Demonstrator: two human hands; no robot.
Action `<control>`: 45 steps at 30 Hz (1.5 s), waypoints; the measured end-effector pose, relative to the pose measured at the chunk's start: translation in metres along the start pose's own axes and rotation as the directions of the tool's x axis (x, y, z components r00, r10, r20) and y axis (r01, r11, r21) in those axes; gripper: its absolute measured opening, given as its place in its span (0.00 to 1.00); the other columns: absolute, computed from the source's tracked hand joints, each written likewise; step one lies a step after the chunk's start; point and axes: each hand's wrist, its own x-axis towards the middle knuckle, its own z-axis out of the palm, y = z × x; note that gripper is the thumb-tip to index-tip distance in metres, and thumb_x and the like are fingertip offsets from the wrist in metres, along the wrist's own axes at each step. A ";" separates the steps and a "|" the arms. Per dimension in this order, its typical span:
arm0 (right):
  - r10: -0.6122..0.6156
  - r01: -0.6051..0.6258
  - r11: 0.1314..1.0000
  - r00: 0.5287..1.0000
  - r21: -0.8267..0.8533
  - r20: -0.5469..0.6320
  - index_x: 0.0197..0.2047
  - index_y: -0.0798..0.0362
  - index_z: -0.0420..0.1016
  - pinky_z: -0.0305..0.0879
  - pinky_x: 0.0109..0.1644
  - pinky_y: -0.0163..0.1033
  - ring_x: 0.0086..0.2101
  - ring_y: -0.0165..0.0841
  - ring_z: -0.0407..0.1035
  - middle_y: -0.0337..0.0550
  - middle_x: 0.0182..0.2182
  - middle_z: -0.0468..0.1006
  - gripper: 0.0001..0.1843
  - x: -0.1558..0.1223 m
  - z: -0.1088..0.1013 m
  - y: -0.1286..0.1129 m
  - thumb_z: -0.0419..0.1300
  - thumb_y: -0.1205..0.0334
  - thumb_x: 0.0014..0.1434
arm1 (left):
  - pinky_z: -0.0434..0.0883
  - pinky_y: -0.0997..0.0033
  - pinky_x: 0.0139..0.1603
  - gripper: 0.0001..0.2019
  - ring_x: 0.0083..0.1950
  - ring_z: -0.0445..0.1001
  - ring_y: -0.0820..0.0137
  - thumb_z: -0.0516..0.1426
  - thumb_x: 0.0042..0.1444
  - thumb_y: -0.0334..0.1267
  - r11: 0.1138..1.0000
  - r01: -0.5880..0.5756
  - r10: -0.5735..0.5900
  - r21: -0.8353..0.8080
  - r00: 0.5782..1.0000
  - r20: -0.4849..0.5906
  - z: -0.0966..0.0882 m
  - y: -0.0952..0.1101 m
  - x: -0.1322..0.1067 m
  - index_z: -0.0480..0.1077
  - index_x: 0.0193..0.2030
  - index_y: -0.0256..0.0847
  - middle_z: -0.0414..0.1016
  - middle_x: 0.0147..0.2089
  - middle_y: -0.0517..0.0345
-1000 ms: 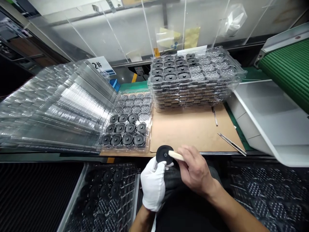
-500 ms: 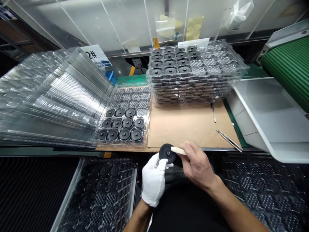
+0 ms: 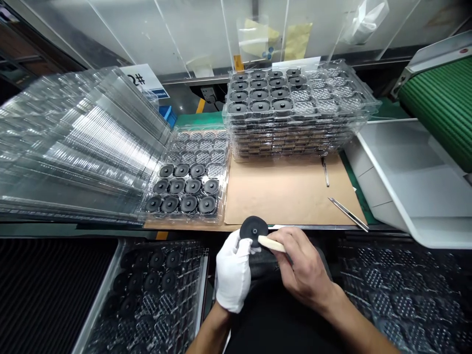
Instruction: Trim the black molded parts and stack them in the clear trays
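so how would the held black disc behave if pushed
The black disc seems stiff, showing no sag where it extends past the left hand. That one-handed hold suggests it's light. Its rounded outline might let it roll on edge.

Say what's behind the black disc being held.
Fingertips of the gloved left hand show below the black disc, brown sheet beyond its top; the disc covers the rest.

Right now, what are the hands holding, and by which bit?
The gloved left hand pinches a black disc by its lower edge. The bare right hand grips a pale stick by the end farther from the disc.
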 end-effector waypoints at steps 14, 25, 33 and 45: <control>0.073 -0.058 0.993 0.987 -0.106 0.143 0.49 0.50 0.73 0.66 0.48 0.49 0.42 0.38 0.67 0.45 0.42 0.77 0.11 0.019 -0.006 0.006 0.51 0.69 0.69 | 0.74 0.64 0.52 0.15 0.46 0.78 0.65 0.49 0.68 0.40 0.940 -0.249 0.186 0.233 0.947 0.260 -0.006 -0.011 -0.003 0.75 0.48 0.39 0.80 0.48 0.51; 0.134 -0.143 0.987 0.985 0.079 0.111 0.53 0.47 0.72 0.68 0.52 0.45 0.47 0.36 0.70 0.44 0.46 0.76 0.11 0.007 -0.024 0.011 0.55 0.66 0.70 | 0.75 0.60 0.55 0.16 0.47 0.78 0.63 0.48 0.67 0.38 0.940 -0.261 0.226 0.219 0.959 0.173 -0.008 -0.005 0.006 0.76 0.50 0.42 0.81 0.49 0.51; 0.029 -0.024 0.999 0.979 -0.025 0.203 0.52 0.49 0.71 0.69 0.51 0.48 0.45 0.38 0.69 0.46 0.45 0.77 0.12 0.015 -0.012 0.009 0.52 0.69 0.69 | 0.77 0.59 0.46 0.14 0.42 0.79 0.58 0.53 0.64 0.43 0.935 -0.240 0.172 0.261 0.951 0.256 -0.003 0.005 0.004 0.80 0.39 0.44 0.82 0.39 0.50; 0.048 -0.011 0.996 0.890 -0.084 0.454 0.52 0.46 0.71 0.69 0.49 0.44 0.45 0.36 0.68 0.43 0.45 0.75 0.18 0.036 -0.074 0.010 0.51 0.76 0.66 | 0.77 0.57 0.51 0.15 0.49 0.77 0.65 0.57 0.67 0.47 0.911 -0.260 0.198 0.321 0.957 0.214 -0.014 0.018 0.020 0.74 0.52 0.39 0.76 0.53 0.49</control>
